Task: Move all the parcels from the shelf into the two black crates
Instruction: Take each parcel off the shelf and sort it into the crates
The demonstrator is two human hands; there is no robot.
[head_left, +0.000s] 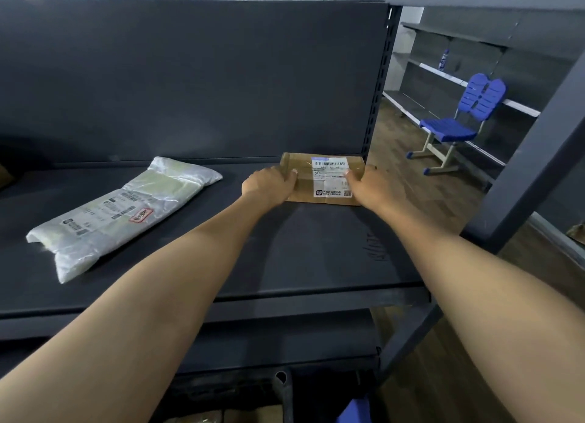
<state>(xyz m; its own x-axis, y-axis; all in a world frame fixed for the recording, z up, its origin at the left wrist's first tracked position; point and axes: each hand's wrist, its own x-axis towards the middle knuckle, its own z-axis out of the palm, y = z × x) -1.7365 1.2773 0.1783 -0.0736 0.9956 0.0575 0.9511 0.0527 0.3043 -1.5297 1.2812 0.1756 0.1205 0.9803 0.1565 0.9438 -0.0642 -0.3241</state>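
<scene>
— Both hands are on it? Left hand [269,184] first.

— Left hand is curled round the left end of the cardboard parcel [323,178], thumb laid across the top face, the other fingers hidden behind the end. Right hand [368,185] mirrors it on the right end, thumb tip resting on the top beside the white shipping label [330,177]. Each hand is closed onto the box, so the parcel is clamped between them.

— And the arms?

— Both bare forearms reach forward and nearly straight, running in from the bottom corners of the view and converging on the box. Wrists are level, palms turned inward toward each other.

— Where does the parcel sit?

— At the back right of the dark grey shelf board [285,258], close to the back panel and just beside the slotted upright post [378,83]. Whether its underside touches the board or is raised a little, I cannot tell.

— Anything else on that shelf?

— A white plastic mailer bag [126,210] lies flat and slantwise on the left half of the board, well apart from the box, its labels facing up.

— Beyond the shelf?

— To the right, a blue chair [462,118] stands on a wooden floor in front of another grey rack [474,45], with a small bottle [443,59] on one of its shelves
</scene>
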